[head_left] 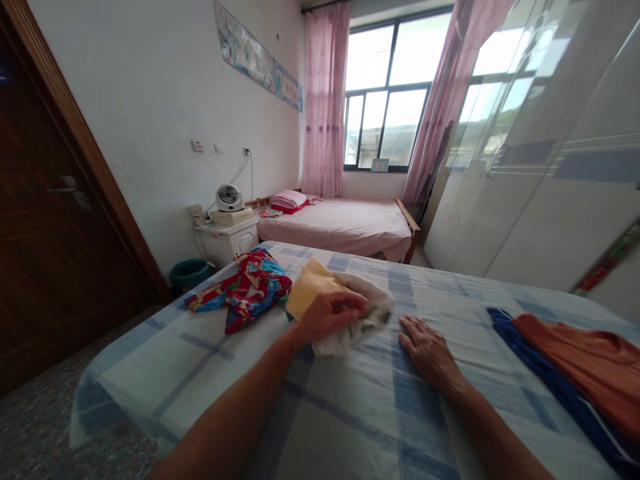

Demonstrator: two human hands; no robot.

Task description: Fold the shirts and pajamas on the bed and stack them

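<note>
My left hand (330, 313) has its fingers closed on a white garment with green markings (345, 342), blurred by motion. Beside it a yellow cloth (309, 287) partly overlaps the white one; whether the two are one piece I cannot tell. Flat on the checked bedsheet (340, 427) rests my right hand (427, 350), fingers stretched out and holding nothing. Left of the yellow cloth lies a crumpled red and blue patterned garment (255, 287). An orange shirt (585, 353) is spread over dark blue trousers (545, 373) on the right.
Behind this bed stands a second bed with a pink sheet (340, 223) and a folded pink quilt (288, 199). A white nightstand (233, 240) carries a small fan (229, 196). Near it is a teal bin (190, 274). A glossy wardrobe (520, 193) lines the right side.
</note>
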